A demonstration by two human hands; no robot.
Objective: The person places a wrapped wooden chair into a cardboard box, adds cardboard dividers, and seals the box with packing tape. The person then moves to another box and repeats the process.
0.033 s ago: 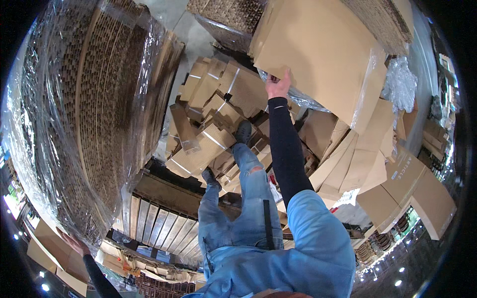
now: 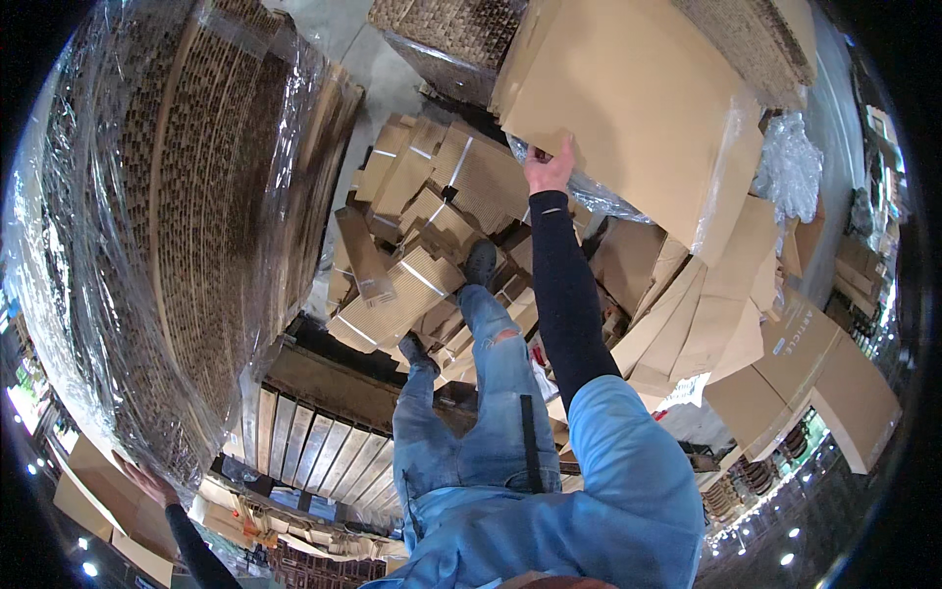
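Note:
My right hand (image 2: pixel 549 169) reaches out at arm's length and grips the lower edge of a large flat brown cardboard sheet (image 2: pixel 638 108) that lies on a stack partly covered in clear film. My left hand (image 2: pixel 147 481), at the lower left, rests with fingers spread against the edge of a tall film-wrapped stack of corrugated cardboard (image 2: pixel 167 226). I stand in blue jeans, dark shoes (image 2: pixel 479 263) planted on a heap of bundled cardboard strips (image 2: pixel 412 285).
A wooden pallet (image 2: pixel 314 442) lies below the wrapped stack. Flat folded boxes (image 2: pixel 805 373) fan out at the right, with crumpled clear film (image 2: pixel 795 167) above them. Another honeycomb cardboard stack (image 2: pixel 451 34) stands at the top, beside bare concrete floor (image 2: pixel 363 59).

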